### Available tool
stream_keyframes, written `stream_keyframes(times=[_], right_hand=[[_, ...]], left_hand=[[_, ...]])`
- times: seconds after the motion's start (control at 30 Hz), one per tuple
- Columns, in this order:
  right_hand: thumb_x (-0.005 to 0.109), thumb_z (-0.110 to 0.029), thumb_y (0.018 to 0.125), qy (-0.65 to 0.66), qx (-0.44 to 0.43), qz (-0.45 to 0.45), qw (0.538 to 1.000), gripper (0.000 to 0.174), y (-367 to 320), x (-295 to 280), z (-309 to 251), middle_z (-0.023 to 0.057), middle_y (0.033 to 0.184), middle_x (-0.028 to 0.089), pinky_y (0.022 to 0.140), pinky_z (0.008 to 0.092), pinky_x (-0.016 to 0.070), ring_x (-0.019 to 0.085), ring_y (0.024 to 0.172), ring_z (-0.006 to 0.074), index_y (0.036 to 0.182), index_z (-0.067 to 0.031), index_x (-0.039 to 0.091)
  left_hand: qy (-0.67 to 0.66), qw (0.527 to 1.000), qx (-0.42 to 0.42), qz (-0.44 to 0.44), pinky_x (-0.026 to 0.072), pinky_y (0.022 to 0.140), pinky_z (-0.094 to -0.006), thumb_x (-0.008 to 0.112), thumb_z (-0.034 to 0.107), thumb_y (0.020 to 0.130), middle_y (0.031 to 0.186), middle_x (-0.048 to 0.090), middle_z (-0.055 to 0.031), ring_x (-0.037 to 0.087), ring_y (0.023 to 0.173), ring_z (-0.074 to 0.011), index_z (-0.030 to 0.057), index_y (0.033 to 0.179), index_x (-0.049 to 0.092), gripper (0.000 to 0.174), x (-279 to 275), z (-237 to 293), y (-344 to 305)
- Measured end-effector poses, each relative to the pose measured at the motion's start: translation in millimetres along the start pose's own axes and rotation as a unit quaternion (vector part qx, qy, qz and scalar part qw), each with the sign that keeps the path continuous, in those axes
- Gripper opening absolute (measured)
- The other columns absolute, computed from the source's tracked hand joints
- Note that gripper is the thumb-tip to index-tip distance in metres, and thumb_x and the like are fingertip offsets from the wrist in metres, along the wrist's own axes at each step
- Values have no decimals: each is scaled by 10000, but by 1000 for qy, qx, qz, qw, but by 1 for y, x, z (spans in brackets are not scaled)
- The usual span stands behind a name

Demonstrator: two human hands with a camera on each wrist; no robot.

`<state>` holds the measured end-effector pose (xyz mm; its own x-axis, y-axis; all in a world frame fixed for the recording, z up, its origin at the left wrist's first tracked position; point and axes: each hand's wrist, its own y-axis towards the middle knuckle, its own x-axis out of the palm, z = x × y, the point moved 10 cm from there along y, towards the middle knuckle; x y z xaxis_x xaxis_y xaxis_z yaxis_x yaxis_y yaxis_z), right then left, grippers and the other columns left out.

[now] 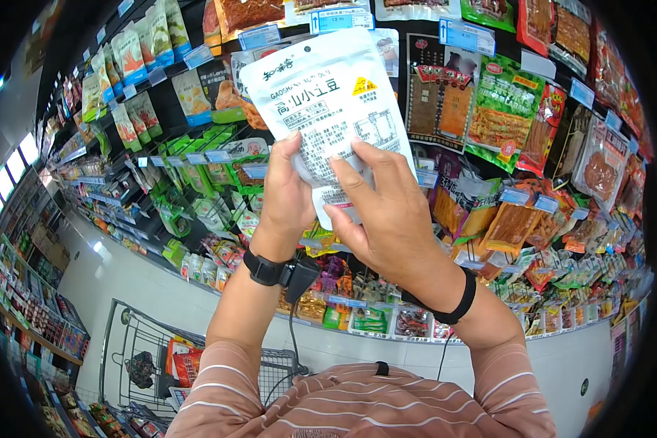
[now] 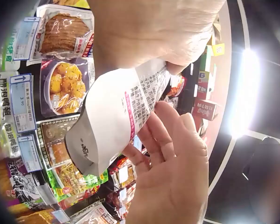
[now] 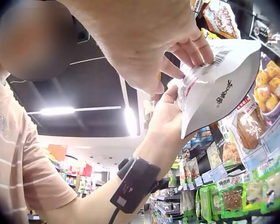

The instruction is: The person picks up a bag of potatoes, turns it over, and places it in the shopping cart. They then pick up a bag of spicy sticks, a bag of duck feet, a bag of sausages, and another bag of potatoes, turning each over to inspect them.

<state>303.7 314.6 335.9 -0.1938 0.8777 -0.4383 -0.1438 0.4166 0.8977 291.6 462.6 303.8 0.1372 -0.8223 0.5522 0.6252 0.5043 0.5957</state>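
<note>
A white snack pouch (image 1: 321,77) with black print, Chinese characters and a yellow triangle is held up before the shelves, its printed back facing the head camera. My left hand (image 1: 285,197) grips its left edge, thumb on the printed face and fingers mostly hidden behind. My right hand (image 1: 394,212) lies over the lower right of that face, with loosely extended fingers touching the print. In the right wrist view, the right fingertips rest by the barcode on the pouch (image 3: 235,70). The left wrist view shows the pouch (image 2: 109,112) from its bottom end, between both hands.
Shelves of hanging snack packets, such as a green packet (image 1: 504,109), curve around behind the pouch. Blue-and-white price tags (image 1: 466,36) line the shelf edges. A wire shopping cart (image 1: 135,350) with red packets stands at lower left on the pale floor (image 1: 87,270).
</note>
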Motion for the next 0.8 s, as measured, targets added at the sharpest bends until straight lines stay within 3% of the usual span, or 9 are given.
stream_keyframes(times=[0.1,0.23,0.4,0.8], right_hand=[[767,-146,725,13,-13,22,1000,483,1,-5,2,204,1175,554,847,440,487,561,1025,364,1158,1,612],[747,-117,743,20,-12,22,1000,446,1,-10,4,180,1111,565,804,435,490,569,952,346,1152,2,614],[741,-114,774,-6,7,28,1000,411,0,-16,13,117,905,535,666,376,495,577,839,275,1157,-8,635],[693,-116,833,-9,71,16,997,370,-11,-25,35,119,867,526,601,389,495,605,726,285,1187,-23,637]], left_hand=[[5,1000,-9,-13,424,1083,-457,392,351,1001,1383,548,-176,551,1257,-310,9,1426,402,545,-2,1,1],[-22,999,-24,4,445,1059,-444,404,303,1000,1346,569,-166,580,1213,-300,-1,1392,424,496,-2,0,-4],[-38,999,-36,-5,444,1066,-458,401,307,1005,1360,560,-167,565,1236,-309,7,1405,412,500,-5,-1,-8],[-106,991,-63,-57,423,1090,-500,383,303,1019,1412,514,-178,534,1275,-342,8,1447,365,520,-1,-4,-13]])
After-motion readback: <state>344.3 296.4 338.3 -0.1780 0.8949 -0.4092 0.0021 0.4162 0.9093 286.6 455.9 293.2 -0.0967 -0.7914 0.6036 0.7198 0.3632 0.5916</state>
